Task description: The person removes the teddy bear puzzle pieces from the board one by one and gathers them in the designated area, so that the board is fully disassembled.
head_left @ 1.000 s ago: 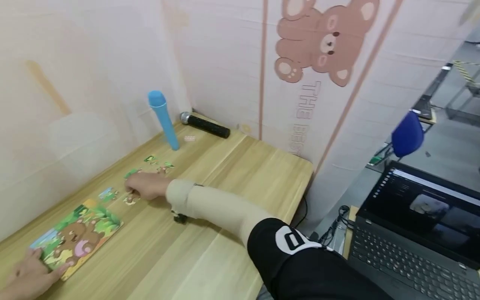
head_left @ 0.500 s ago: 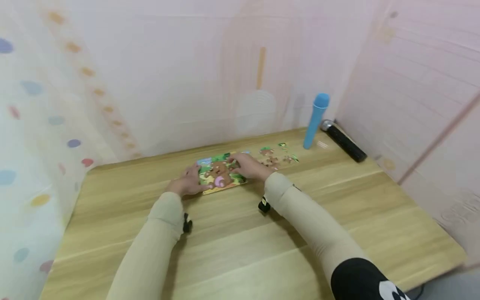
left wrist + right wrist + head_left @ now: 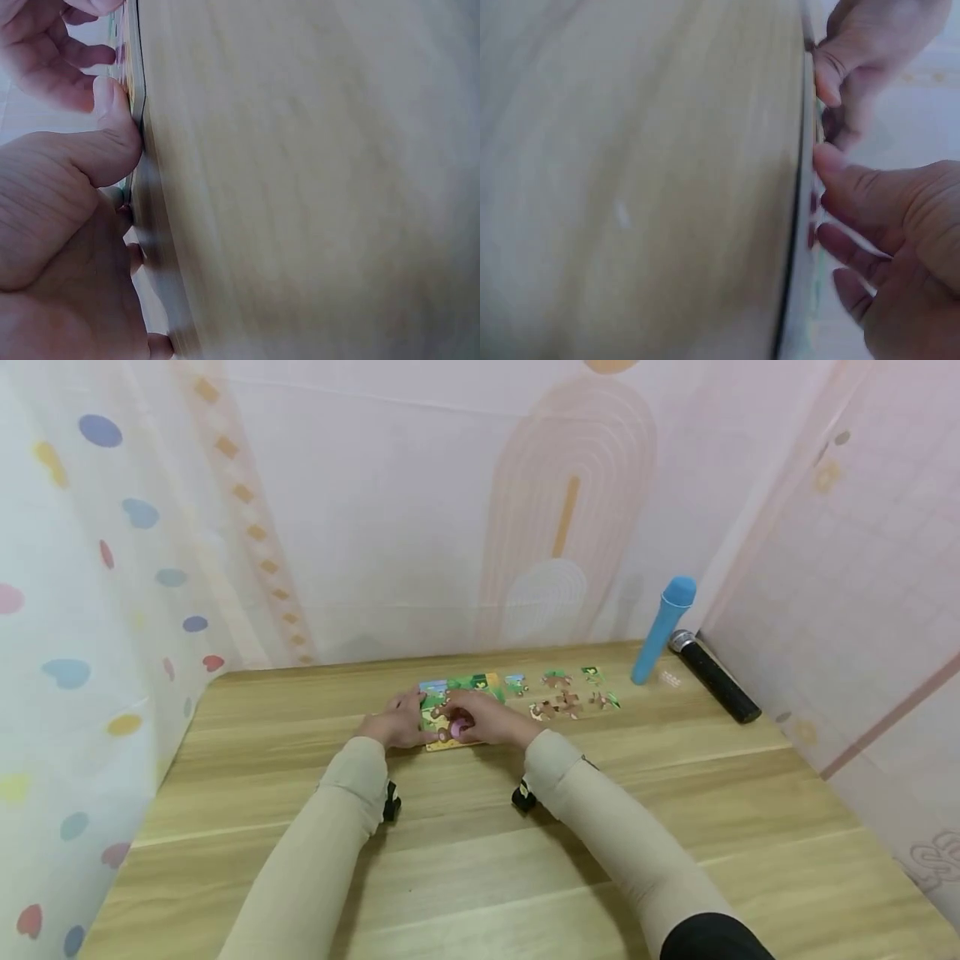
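Note:
A bear jigsaw puzzle (image 3: 429, 688) lies flat near the back of the wooden table. My left hand (image 3: 401, 722) holds it at its left side, thumb (image 3: 112, 124) along the front edge and fingers toward the back. My right hand (image 3: 483, 717) reaches over the puzzle with fingers bent, covering much of its middle and right. Its thumb and fingertips pinch at a pink-patterned puzzle piece (image 3: 457, 727), partly hidden. In the right wrist view, the right thumb (image 3: 847, 180) touches the puzzle's edge.
Several loose puzzle pieces (image 3: 567, 702) lie right of the puzzle. Beyond them a blue microphone (image 3: 660, 631) stands upright, and a black microphone (image 3: 716, 678) lies by the wall. A patterned cloth (image 3: 420, 527) hangs behind the table.
The right hand has moved left from the loose pieces onto the puzzle, then toward its middle. The head view has swung left. The left hand keeps its hold on the puzzle.

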### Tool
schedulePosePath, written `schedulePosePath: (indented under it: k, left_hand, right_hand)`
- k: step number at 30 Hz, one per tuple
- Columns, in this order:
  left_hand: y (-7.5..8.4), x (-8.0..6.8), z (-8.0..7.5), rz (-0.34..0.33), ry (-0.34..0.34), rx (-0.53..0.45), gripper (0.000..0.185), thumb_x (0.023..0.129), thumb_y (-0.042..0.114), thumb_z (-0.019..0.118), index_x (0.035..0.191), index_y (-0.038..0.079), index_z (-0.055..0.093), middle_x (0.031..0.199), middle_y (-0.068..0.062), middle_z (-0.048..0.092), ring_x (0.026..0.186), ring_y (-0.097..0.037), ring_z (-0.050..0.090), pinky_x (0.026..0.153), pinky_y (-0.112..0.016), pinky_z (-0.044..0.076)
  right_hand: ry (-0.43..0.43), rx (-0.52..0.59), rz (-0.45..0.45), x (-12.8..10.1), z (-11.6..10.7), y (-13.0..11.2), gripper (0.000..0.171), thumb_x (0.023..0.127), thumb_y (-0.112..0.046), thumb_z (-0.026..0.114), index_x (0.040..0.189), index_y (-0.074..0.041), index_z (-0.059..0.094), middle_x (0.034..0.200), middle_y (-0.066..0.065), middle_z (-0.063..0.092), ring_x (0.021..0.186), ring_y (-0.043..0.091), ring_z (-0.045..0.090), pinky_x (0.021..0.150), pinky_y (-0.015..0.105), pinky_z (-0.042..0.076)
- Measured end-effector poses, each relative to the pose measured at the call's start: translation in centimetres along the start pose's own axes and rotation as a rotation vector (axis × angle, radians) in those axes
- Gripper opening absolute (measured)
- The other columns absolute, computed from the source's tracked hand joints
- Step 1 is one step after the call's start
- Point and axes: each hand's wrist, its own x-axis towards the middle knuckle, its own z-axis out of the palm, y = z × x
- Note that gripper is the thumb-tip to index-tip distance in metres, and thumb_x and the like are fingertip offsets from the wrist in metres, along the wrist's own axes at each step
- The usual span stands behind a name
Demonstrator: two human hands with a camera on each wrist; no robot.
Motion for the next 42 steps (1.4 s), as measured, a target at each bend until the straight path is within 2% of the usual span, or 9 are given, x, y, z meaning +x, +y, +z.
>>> schedulePosePath:
  k: [2, 6, 8, 15, 19, 23, 30, 37, 42]
  left_hand:
    - [0.0, 0.3, 0.2, 0.002, -0.009, 0.005, 0.094, 0.101, 0.043, 0.060, 0.163, 0.004, 0.000, 0.169, -0.015, -0.012, 0.155, -0.036, -0.008, 0.118, -0.069, 0.003]
    - [-0.1, 0.7, 0.6, 0.010, -0.016, 0.008, 0.095, 0.101, 0.046, 0.059, 0.163, 0.003, 0.000, 0.169, -0.014, -0.013, 0.155, -0.035, -0.010, 0.116, -0.072, 0.001]
    - [0.0, 0.6, 0.5, -0.008, -0.019, 0.014, 0.096, 0.101, 0.048, 0.058, 0.163, 0.004, -0.001, 0.170, -0.012, -0.014, 0.155, -0.034, -0.011, 0.115, -0.073, 0.000]
    - [0.5, -0.5, 0.1, -0.041, -0.029, 0.071, 0.096, 0.102, 0.052, 0.053, 0.162, 0.003, -0.003, 0.169, -0.012, -0.015, 0.155, -0.033, -0.011, 0.112, -0.077, 0.001]
    - [0.8, -0.9, 0.1, -0.041, -0.025, 0.052, 0.096, 0.101, 0.053, 0.054, 0.163, 0.004, -0.001, 0.170, -0.011, -0.015, 0.155, -0.032, -0.010, 0.110, -0.079, -0.001]
    - [0.8, -0.8, 0.2, -0.057, -0.029, 0.041, 0.095, 0.101, 0.052, 0.055, 0.164, 0.007, 0.000, 0.170, -0.008, -0.015, 0.156, -0.032, -0.010, 0.108, -0.080, -0.003]
    - [1.5, -1.3, 0.1, -0.091, -0.032, 0.059, 0.091, 0.102, 0.049, 0.054, 0.164, 0.009, 0.000, 0.170, -0.006, -0.015, 0.156, -0.030, -0.010, 0.111, -0.079, -0.001]
    - [2.0, -1.3, -0.1, -0.109, -0.046, 0.096, 0.088, 0.103, 0.048, 0.052, 0.164, 0.008, 0.002, 0.170, -0.008, -0.012, 0.156, -0.032, -0.006, 0.111, -0.079, 0.004]
    - [2.2, -1.4, -0.3, -0.115, -0.047, 0.101, 0.088, 0.104, 0.047, 0.051, 0.164, 0.008, 0.001, 0.170, -0.008, -0.012, 0.156, -0.032, -0.006, 0.111, -0.079, 0.004]
  right_hand:
    - [-0.004, -0.004, 0.033, -0.8, -0.4, 0.5, 0.056, 0.088, 0.000, 0.077, 0.140, -0.001, 0.055, 0.129, 0.015, 0.064, 0.120, 0.027, 0.060, 0.102, 0.039, 0.049]
    - [-0.017, -0.046, 0.181, -2.7, -1.4, 1.7, 0.064, 0.087, -0.004, 0.079, 0.145, -0.002, 0.052, 0.138, 0.015, 0.060, 0.130, 0.030, 0.054, 0.109, 0.043, 0.044]
    - [-0.025, -0.057, 0.225, -3.2, -1.7, 2.1, 0.058, 0.089, -0.006, 0.078, 0.142, -0.002, 0.055, 0.138, 0.015, 0.060, 0.132, 0.030, 0.051, 0.112, 0.043, 0.041]
    - [-0.036, -0.059, 0.231, -3.5, -1.7, 2.3, 0.056, 0.091, -0.006, 0.076, 0.143, -0.003, 0.055, 0.144, 0.016, 0.053, 0.137, 0.032, 0.046, 0.115, 0.044, 0.038]
    - [-0.028, -0.047, 0.256, -3.6, -1.5, 2.3, 0.052, 0.090, -0.005, 0.077, 0.139, -0.007, 0.060, 0.137, 0.016, 0.055, 0.130, 0.031, 0.051, 0.111, 0.043, 0.042]
    - [-0.026, -0.018, 0.284, -3.8, -1.2, 2.3, 0.054, 0.091, -0.007, 0.076, 0.141, -0.007, 0.057, 0.132, 0.015, 0.055, 0.125, 0.029, 0.054, 0.106, 0.041, 0.046]
    - [-0.017, 0.024, 0.331, -3.8, -1.1, 2.1, 0.061, 0.091, -0.009, 0.076, 0.147, -0.006, 0.051, 0.139, 0.017, 0.050, 0.140, 0.034, 0.042, 0.114, 0.045, 0.039]
    - [-0.032, 0.033, 0.297, -3.9, -1.5, 1.7, 0.059, 0.093, -0.008, 0.074, 0.148, -0.004, 0.051, 0.128, 0.015, 0.051, 0.114, 0.026, 0.054, 0.099, 0.041, 0.049]
    - [-0.031, -0.004, 0.309, -3.8, -1.7, 1.5, 0.065, 0.093, -0.009, 0.074, 0.151, -0.001, 0.046, 0.144, 0.019, 0.048, 0.131, 0.031, 0.050, 0.109, 0.043, 0.044]
